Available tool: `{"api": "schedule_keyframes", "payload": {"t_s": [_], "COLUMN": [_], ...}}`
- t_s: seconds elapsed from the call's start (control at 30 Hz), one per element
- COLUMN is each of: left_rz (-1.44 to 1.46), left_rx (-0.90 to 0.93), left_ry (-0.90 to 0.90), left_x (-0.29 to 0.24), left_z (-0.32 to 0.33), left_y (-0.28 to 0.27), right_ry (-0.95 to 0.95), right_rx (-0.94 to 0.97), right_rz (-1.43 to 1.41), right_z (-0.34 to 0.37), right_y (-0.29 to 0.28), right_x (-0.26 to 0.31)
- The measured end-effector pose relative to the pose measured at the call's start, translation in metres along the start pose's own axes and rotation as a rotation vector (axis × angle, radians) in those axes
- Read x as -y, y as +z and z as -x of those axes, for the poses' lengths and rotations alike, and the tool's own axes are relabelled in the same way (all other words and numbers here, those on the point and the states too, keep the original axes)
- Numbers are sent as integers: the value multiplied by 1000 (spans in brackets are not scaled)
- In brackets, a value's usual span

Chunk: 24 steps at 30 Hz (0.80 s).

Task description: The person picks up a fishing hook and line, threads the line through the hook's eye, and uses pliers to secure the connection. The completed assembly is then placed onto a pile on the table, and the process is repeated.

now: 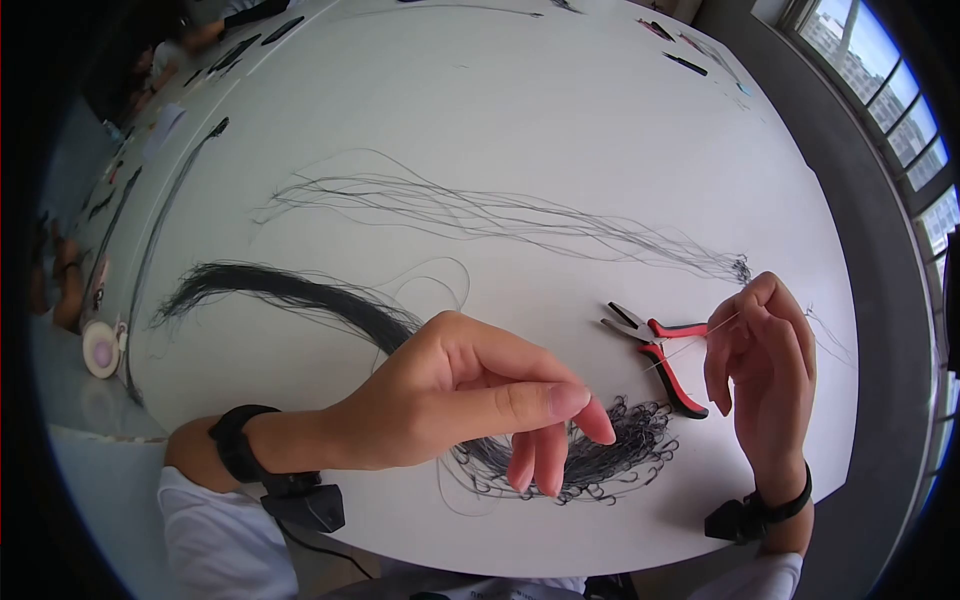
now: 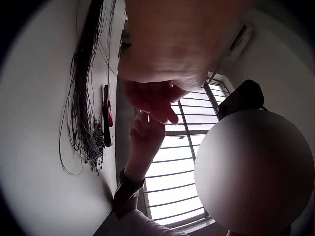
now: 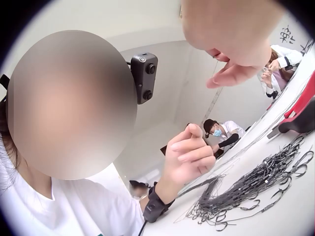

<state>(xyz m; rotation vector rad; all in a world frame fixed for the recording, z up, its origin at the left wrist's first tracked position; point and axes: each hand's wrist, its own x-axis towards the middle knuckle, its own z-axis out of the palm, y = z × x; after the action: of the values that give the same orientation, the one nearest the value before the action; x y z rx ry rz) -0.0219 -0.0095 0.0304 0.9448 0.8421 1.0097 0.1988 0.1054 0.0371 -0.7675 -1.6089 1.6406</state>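
Thumb and index finger of my left hand (image 1: 470,405) are pinched together above the table, with the other fingers bent. My right hand (image 1: 765,375) is raised at the right, pinching a thin pale line (image 1: 690,347). That line slants down toward the left fingertips; its stretch nearest them is too faint to follow. Below the left hand lies a thick bundle of dark strands (image 1: 300,288) with many small hooks (image 1: 635,450) at its near end. Pliers with red and black handles (image 1: 680,385) lie between the hands, jaws apart.
Farther back on the white table (image 1: 560,130) lies a looser bundle of thin strands (image 1: 480,205), knotted at its right end. A black tool (image 1: 686,65) lies near the far edge. Long dark strands (image 1: 165,220) and a pale roll (image 1: 101,348) are at the left. Other people sit around.
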Motion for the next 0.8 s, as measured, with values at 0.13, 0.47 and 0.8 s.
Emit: {"api": "schedule_keyframes", "payload": {"t_s": [0.13, 0.47, 0.8], "left_rz": [242, -4, -134], "left_rx": [14, -149, 69], "left_ry": [244, 77, -40], "left_x": [12, 19, 24], "left_z": [-9, -6, -5], "left_y": [-6, 8, 9], "right_ry": [-108, -699, -606], "right_rx": [126, 616, 458], "right_rz": [571, 1032, 792], "right_z": [3, 29, 21], "right_y": [2, 28, 27], "right_x": [-13, -15, -12]}}
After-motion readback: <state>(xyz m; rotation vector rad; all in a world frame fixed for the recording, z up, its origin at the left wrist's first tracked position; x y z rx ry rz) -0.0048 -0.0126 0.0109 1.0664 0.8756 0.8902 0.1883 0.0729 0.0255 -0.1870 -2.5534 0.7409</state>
